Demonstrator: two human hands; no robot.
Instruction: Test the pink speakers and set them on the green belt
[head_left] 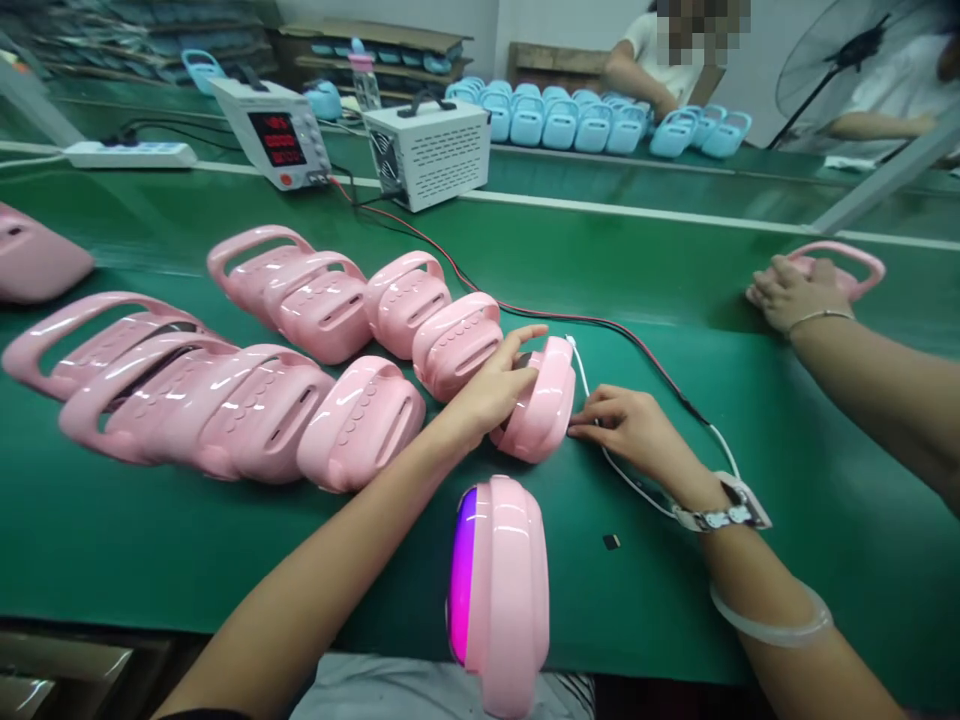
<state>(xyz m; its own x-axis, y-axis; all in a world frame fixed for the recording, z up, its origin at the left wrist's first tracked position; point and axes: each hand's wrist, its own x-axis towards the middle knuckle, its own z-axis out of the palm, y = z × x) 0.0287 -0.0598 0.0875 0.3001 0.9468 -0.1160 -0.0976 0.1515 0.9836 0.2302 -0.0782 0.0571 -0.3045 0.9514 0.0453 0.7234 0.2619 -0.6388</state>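
Observation:
My left hand [491, 390] is closed around a pink portable speaker [551, 405] with a carry handle, tilted on the green bench. Close to that speaker's right side, my right hand [626, 430] has its fingertips pinched together; whatever is between them is too small to make out. A white cable [626, 475] runs from behind the held speaker, passing under my right hand. In front of me stands another pink speaker [517, 580], its front glowing purple. A small black memory card [612, 542] lies on the bench to its right.
Several pink speakers [262, 410] stand in rows on the left. A power supply [281, 135] with a red display and a grey metal box [435, 150] sit behind, with red and black leads. At right, another person's hand [799, 295] rests on a pink speaker. Blue speakers [577, 125] line the far bench.

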